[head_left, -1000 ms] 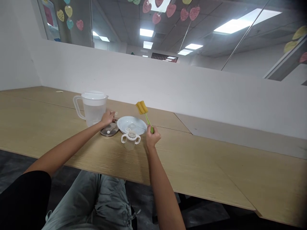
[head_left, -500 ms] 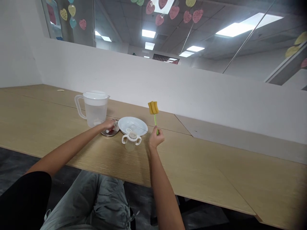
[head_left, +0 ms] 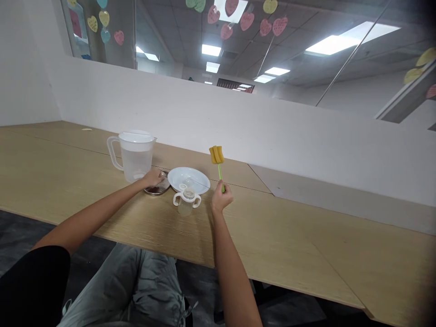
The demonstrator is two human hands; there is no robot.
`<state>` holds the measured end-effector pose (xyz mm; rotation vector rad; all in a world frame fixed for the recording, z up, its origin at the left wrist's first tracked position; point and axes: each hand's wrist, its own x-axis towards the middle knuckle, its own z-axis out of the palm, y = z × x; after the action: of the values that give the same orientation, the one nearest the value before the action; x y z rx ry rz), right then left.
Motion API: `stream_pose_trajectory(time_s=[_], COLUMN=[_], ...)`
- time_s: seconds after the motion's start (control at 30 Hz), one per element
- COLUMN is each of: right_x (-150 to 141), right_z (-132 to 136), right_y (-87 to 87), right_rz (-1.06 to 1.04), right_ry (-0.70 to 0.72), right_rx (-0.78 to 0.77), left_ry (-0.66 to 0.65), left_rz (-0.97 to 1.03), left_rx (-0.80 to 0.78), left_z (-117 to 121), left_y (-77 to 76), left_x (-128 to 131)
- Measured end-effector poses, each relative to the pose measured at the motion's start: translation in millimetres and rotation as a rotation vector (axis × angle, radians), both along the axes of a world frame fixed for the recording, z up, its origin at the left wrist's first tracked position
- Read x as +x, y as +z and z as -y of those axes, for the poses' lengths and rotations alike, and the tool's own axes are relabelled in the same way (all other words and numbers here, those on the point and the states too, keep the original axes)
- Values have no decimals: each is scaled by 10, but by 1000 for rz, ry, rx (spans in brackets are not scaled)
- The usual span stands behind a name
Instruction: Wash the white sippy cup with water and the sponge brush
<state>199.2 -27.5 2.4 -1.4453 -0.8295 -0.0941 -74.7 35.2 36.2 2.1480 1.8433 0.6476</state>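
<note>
My right hand is closed around the green handle of a sponge brush, held upright with its yellow sponge head on top. Over a round metal tray, my left hand has its fingers drawn together. Something small and clear shows at its fingertips, too unclear to name. A clear cup with two white handles stands in front of a white bowl, between my hands. Just behind my left hand is a clear plastic pitcher with water in it.
The wooden table runs along a white wall with a window above it. A small pale flat piece lies at the far left. A raised grey ledge borders the table at the back right.
My left hand has shifted slightly, and the white piece that showed beneath it no longer shows. My right hand keeps the sponge brush in nearly the same place.
</note>
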Motion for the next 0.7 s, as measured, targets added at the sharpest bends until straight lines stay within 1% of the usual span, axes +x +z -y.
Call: stream_pose_trajectory(time_s=[0.07,0.13,0.23,0.3,0.33,0.43,0.53,0.7], right_x=[-2,-6,-12,-14,-14,-8,4,15], right_z=[1,1,6,14,18,29,28,16], right_y=[2,6,13,14,12,3,-2,8], right_rz=[9,13,12,15,19,29,28,26], right_ry=[2,4,0,6,9,16,18,15], right_rx=[-15,-23,-23,-19,-16,-8,-11,-9], left_ry=[3,22,41,-10,-47,-140,-162,-178], left_rz=[-19,-17,45,60,30,-129,-191,-242], left_rx=[16,52,167,225,222,88,-8,-98], left_z=[33,77,146,170,171,135,71,-29], left_y=[27,86,212,290,318,340,290,205], left_x=[9,44,189,348,437,696,890,1047])
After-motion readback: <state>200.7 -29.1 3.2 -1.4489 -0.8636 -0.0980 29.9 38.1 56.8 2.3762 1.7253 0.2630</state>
